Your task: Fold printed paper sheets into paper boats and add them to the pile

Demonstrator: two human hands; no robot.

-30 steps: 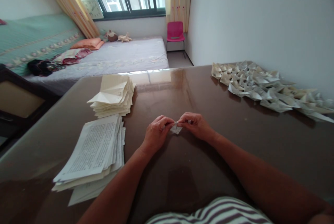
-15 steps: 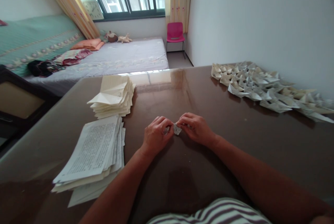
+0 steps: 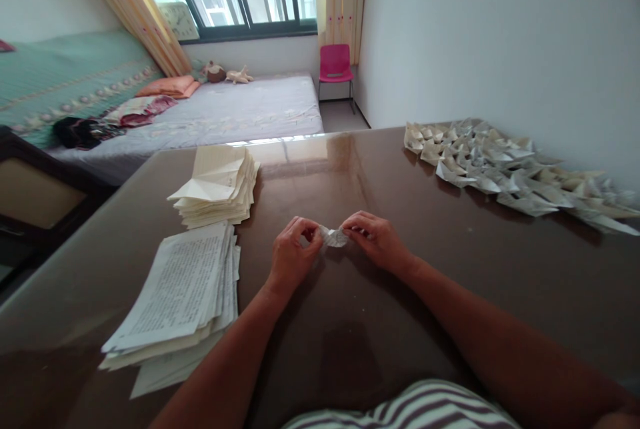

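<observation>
A small folded paper boat (image 3: 332, 237), made of printed paper, is stretched between my two hands just over the brown table (image 3: 320, 189). My left hand (image 3: 296, 250) pinches its left end between thumb and fingers. At the other end, my right hand (image 3: 376, 239) grips the right tip in a similar pinch. The boat's middle dips between the two raised ends, and my fingertips hide those ends. To the left of my left forearm lies a stack of printed sheets (image 3: 175, 282).
Beyond the printed sheets stands a pile of creased cream paper (image 3: 220, 182). Many folded paper boats (image 3: 480, 155) crowd the table's right side along the wall. Past the table are a bed (image 3: 260, 102) and a pink chair (image 3: 335, 63).
My hands have moved apart, mainly the left one leftward. The paper between them has gone from a small pointed diamond to a wider boat shape.
</observation>
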